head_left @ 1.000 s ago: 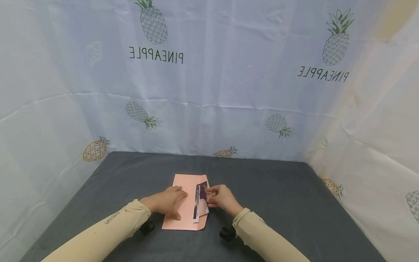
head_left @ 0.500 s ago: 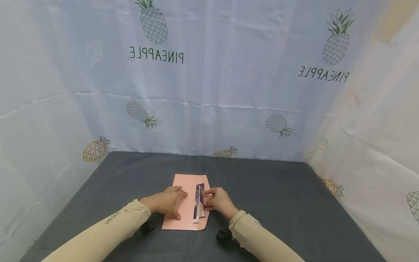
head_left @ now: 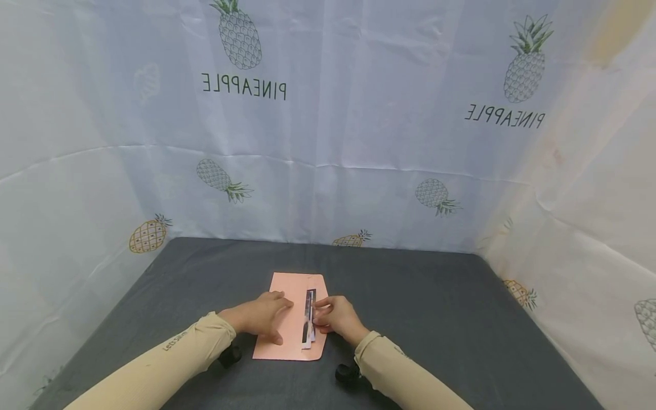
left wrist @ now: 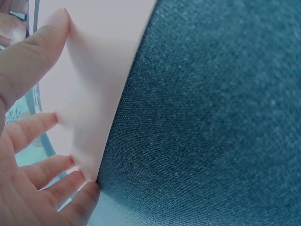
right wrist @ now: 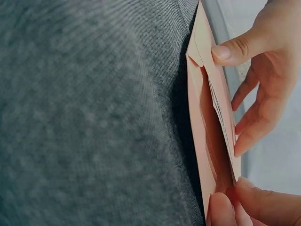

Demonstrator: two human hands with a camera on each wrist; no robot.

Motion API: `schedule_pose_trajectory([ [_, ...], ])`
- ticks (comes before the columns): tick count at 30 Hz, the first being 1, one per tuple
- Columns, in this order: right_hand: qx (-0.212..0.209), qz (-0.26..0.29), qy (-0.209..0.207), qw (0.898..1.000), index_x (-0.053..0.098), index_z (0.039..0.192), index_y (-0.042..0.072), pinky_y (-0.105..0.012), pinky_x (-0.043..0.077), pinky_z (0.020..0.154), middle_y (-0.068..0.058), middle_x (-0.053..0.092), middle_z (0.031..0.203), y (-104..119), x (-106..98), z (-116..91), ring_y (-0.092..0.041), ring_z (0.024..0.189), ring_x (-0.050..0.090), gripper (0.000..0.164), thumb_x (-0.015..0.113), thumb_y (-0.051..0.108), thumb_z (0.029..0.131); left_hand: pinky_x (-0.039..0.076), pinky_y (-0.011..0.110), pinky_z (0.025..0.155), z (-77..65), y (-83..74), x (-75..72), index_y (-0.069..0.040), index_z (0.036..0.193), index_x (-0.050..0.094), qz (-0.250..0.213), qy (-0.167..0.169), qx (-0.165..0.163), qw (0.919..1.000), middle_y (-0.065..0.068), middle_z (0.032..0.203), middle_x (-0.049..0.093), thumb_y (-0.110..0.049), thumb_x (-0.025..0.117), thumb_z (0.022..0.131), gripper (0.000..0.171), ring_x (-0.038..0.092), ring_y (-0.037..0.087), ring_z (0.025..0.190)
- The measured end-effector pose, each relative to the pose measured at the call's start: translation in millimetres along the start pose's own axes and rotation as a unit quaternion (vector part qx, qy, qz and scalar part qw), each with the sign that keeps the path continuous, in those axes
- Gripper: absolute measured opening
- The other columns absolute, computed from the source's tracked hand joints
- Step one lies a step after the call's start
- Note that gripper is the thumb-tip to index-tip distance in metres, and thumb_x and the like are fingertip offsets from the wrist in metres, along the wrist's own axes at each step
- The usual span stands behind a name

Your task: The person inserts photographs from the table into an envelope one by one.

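A pink envelope [head_left: 287,282] lies on the dark cloth, its mouth and flap toward the right. Several photos [head_left: 310,302] stick out of the mouth as a narrow strip. My left hand [head_left: 256,316] rests on the envelope's left part with fingers spread; in the left wrist view its thumb and fingertips press the paper. At the mouth, my right hand [head_left: 340,319] pinches the outer edge of the photos. The right wrist view shows the gaping envelope [right wrist: 195,108], with thumb and fingers of the right hand [right wrist: 263,202] at the lower end of the opening.
A dark cloth [head_left: 410,319] covers the table. White curtains [head_left: 328,114] with pineapple prints stand behind and along both sides. Black wrist devices [head_left: 347,373] hang below the forearms, close to the cloth.
My right hand has moved left with the photos, and less of them shows outside the envelope. The left hand has stayed in place.
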State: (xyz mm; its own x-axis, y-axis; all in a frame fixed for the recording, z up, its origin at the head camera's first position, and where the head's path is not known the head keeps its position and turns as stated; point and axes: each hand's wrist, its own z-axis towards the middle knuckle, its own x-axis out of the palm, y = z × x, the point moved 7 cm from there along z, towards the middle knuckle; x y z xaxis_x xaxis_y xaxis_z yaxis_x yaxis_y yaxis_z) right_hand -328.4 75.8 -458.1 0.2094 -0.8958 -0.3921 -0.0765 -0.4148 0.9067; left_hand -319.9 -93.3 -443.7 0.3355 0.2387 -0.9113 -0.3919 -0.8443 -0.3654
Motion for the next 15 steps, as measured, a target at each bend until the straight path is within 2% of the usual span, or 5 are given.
schedule_pose_trajectory([
  [15,-0.006,-0.001,-0.007,1.000,0.068,0.110,-0.002,-0.030,0.057,0.057,-0.007,0.067,0.072,-1.6,1.6,0.3,-0.013,0.064,0.068,0.034,0.073,-0.008,0.077,0.034,0.053,0.109,-0.6,-0.9,-0.1,-0.010,0.134,0.054,-0.002,-0.001,0.001,1.0000,0.020,0.150,0.038,-0.032,0.087,0.068,0.076,0.032,0.037,0.140],
])
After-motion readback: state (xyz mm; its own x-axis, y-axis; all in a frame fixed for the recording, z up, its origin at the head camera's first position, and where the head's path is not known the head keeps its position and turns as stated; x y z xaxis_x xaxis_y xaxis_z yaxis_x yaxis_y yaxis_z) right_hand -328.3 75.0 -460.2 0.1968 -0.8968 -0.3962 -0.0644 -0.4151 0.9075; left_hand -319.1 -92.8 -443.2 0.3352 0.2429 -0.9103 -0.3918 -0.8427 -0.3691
